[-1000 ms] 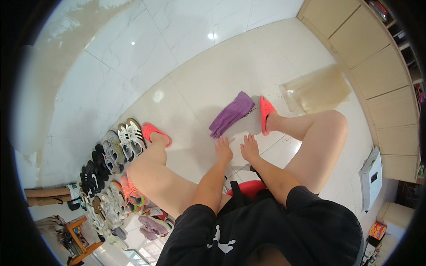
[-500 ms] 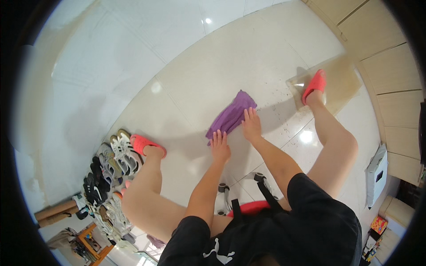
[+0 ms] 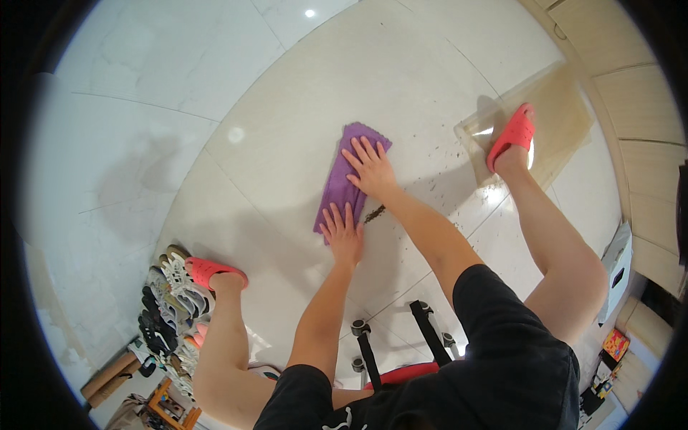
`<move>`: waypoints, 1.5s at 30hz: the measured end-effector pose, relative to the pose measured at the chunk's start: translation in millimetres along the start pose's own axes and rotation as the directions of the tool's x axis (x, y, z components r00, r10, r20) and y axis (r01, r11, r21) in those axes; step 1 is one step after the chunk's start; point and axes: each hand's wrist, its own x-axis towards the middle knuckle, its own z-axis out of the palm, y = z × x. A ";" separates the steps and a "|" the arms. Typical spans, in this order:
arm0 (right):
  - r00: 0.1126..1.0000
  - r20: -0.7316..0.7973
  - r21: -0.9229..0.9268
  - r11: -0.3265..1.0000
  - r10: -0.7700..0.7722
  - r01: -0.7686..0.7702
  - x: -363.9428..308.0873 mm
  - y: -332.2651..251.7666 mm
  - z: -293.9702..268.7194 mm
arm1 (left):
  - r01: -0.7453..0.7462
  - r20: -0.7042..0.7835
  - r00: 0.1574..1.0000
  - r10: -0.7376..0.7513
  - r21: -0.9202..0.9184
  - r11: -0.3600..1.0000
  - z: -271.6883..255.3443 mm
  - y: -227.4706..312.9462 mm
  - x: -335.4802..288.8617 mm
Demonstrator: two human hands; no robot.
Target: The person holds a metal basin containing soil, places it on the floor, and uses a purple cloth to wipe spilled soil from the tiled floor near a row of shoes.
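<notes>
A folded purple cloth lies flat on the pale tiled floor in front of me, stretched lengthwise away from me. My right hand rests on its far part with fingers spread. On the near end of the cloth, my left hand presses with fingers apart and pointing forward. Just right of the cloth, beside the left hand, is a small line of dark debris. More dark crumbs are scattered on the floor farther right.
A clear, yellowish plastic sheet lies under my right foot's red slipper. My other red slipper stands beside rows of shoes at left. Pale cabinets line the right. Behind my hands is a wheeled red seat.
Both hands and the cloth have moved left, and the cloth now lies flatter and more lengthwise. A line of dark debris now shows beside it. The view has shifted slightly.
</notes>
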 end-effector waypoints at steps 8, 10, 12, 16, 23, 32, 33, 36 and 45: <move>0.986 0.026 -0.023 0.986 0.167 -0.167 8.6 81.0 -3.8 | -0.134 -0.026 0.991 0.134 0.002 0.991 5.4 54.2 49.3; 0.964 -0.042 -0.012 0.964 0.263 -0.264 -12.6 100.3 2.9 | -0.200 -0.034 0.979 0.200 -0.002 0.980 8.7 66.1 56.9; 0.929 -0.113 0.000 0.935 0.351 -0.353 -35.4 114.2 5.7 | -0.280 -0.006 0.960 0.280 -0.011 0.960 13.5 71.4 62.6; 0.826 -0.203 0.022 0.846 0.525 -0.533 -102.5 124.0 20.1 | -0.417 0.017 0.908 0.419 -0.063 0.907 25.9 82.2 56.3; 0.637 0.013 -0.026 0.637 0.771 -0.770 -253.3 66.1 34.7 | -0.577 0.236 0.762 0.603 -0.173 0.798 15.8 88.9 -3.0; 0.469 0.181 0.025 0.473 0.864 -0.881 -283.6 34.6 29.6 | -0.768 0.370 0.580 0.726 -0.050 0.639 26.6 103.0 21.1; 0.435 0.181 0.026 0.438 0.882 -0.898 -276.9 33.5 30.5 | -0.770 0.371 0.572 0.732 -0.066 0.635 26.7 105.4 32.9; 0.334 0.178 0.036 0.333 0.926 -0.942 -250.8 30.7 36.5 | -0.791 0.389 0.533 0.751 -0.087 0.606 22.3 110.2 65.7; 0.492 0.121 0.145 0.475 0.862 -0.868 -156.9 13.5 34.9 | -0.666 0.265 0.716 0.646 -0.018 0.746 -9.3 29.3 95.4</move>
